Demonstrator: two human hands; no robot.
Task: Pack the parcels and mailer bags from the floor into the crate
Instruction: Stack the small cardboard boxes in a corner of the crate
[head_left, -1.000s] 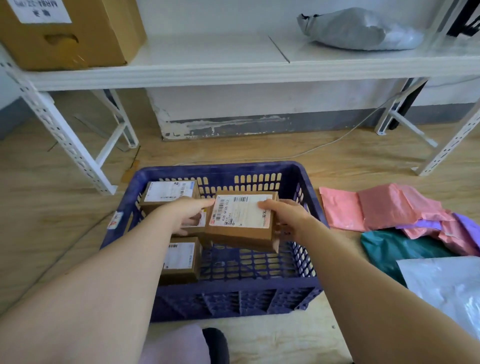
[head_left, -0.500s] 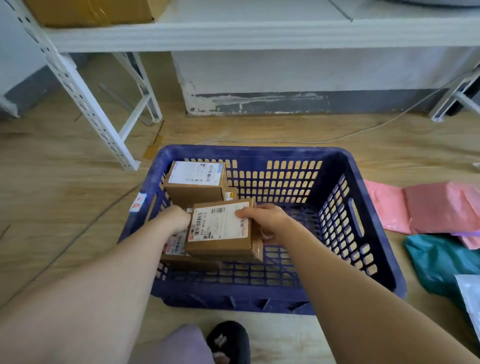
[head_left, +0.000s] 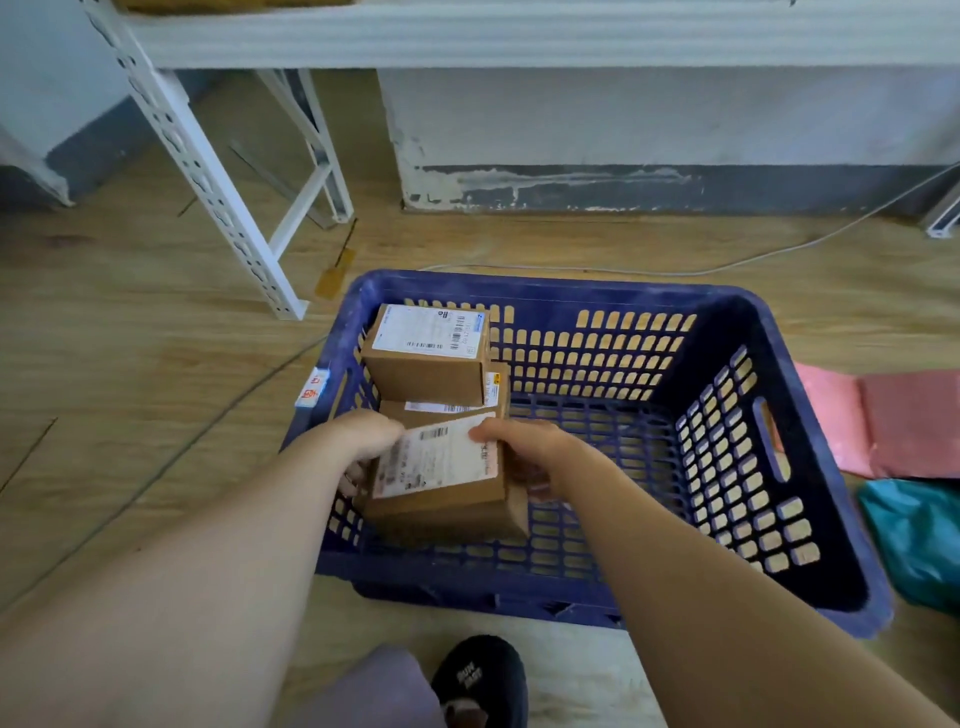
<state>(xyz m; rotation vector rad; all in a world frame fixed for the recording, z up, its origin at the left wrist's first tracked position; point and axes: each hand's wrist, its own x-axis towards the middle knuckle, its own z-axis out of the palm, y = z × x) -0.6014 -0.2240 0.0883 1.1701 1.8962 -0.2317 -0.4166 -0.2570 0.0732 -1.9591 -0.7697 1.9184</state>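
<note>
I look down into a dark blue slotted plastic crate (head_left: 597, 291) on a wooden floor (head_left: 130, 364), filling the centre of the frame. Both of my hands reach into its near left corner and grip one brown cardboard parcel (head_left: 441, 499) with a white shipping label on top. My left hand (head_left: 363, 441) curls round the parcel's left edge. My right hand (head_left: 524, 447) curls round its right edge, with the thumb lying on the label. The fingertips of both hands are hidden behind the box. The parcel sits low inside the crate, but I cannot tell whether it touches the bottom.

Behind it, in the far left corner, a second labelled parcel (head_left: 426, 364) rests on top of a third one (head_left: 447, 408), which is mostly hidden.

At the right edge of the frame, pink mailer bags (head_left: 904, 421) and a teal mailer bag (head_left: 914, 535) lie on the floor beside the crate. A white metal shelf frame (head_left: 208, 176) stands at upper left, and a thin white cable (head_left: 727, 267) runs behind the crate. A black slipper (head_left: 478, 675) shows at bottom centre.
</note>
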